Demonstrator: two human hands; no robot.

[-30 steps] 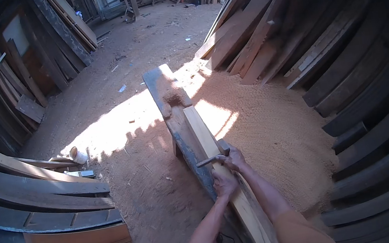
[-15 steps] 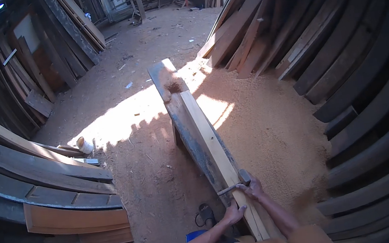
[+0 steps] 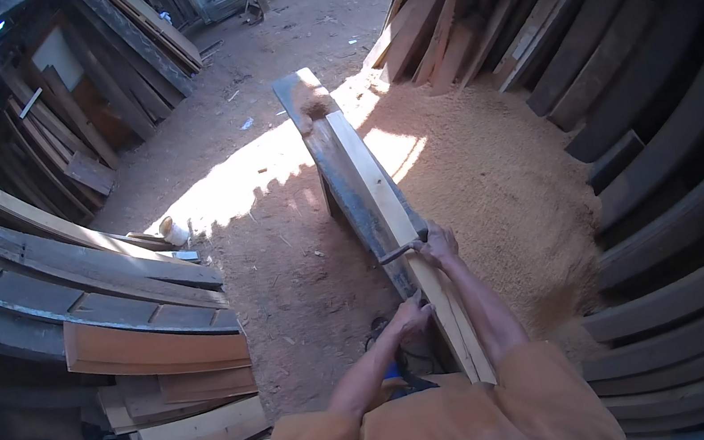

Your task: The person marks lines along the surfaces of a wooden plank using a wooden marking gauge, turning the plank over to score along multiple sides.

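Observation:
A long pale board (image 3: 381,189) lies lengthwise on a narrow bench (image 3: 327,156) with a worn grey-blue top. Across the board runs a thin dark bar (image 3: 397,255). My right hand (image 3: 438,247) is closed at the board's right edge, beside the bar's right end; its fingers cover whatever is under them. Closer to my body, my left hand (image 3: 412,314) is closed at the board's left edge, its thumb side up. The board's near end reaches my orange-brown shirt. A crack runs along this near part. The undersides of both hands are hidden.
Sawdust (image 3: 502,199) covers the floor to the right. Planks (image 3: 686,290) lean in a row along the right side. More boards (image 3: 153,342) are stacked at the left, near a small white bucket (image 3: 175,232). A dark hollow with shavings (image 3: 316,108) is near the bench's far end.
The view has tilted downward, so bench, board and hands appear higher. My right hand now covers the dark block that showed beside it. My left hand appears slightly farther from the bar.

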